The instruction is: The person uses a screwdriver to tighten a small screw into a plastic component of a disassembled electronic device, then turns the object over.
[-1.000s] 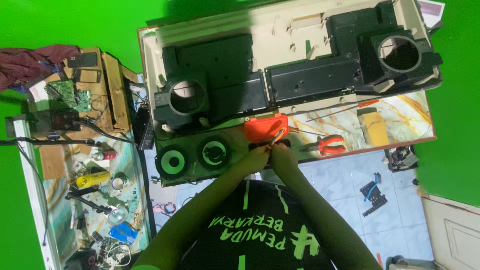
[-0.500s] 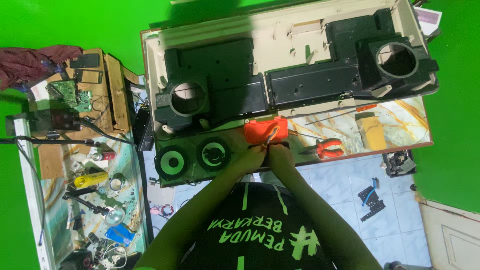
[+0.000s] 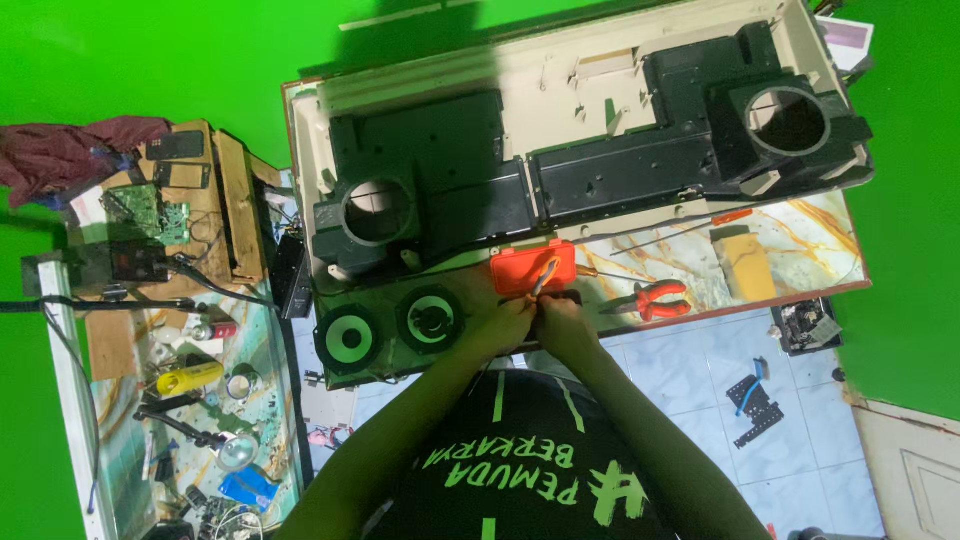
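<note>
Green backdrop filled the upper and outer edges of the head view, and pale blue floor tiles [image 3: 700, 390] showed below a marble-patterned tabletop [image 3: 810, 235] veined in orange and grey.

Across that table lay a long cream plastic casing [image 3: 560, 100], open side up, its inside fitted with matte black moulded housings; one round opening [image 3: 378, 210] sat at the left end and another [image 3: 788, 120] at the right. Below the left housing, two round speakers [image 3: 390, 328] with green cones rested side by side on a dark panel.

At the table's near edge sat a small orange plastic box [image 3: 535, 268], flat and rectangular with rounded corners. The left hand [image 3: 503, 325] and right hand [image 3: 556, 318] met just below it, fingers pinched together on something small; I cannot tell what it was. A thin metal tool [image 3: 546, 275] rose from the hands across the box lid. Just right of them lay pliers [image 3: 655, 298] with red handles, and farther right a yellow sponge-like block [image 3: 745, 265].

On the left stood a cluttered side table [image 3: 130, 400] with a green circuit board [image 3: 150, 208], a yellow cylinder [image 3: 188, 377] and tangled black cables. A dark red cloth [image 3: 70, 155] was bunched at its far end.
</note>
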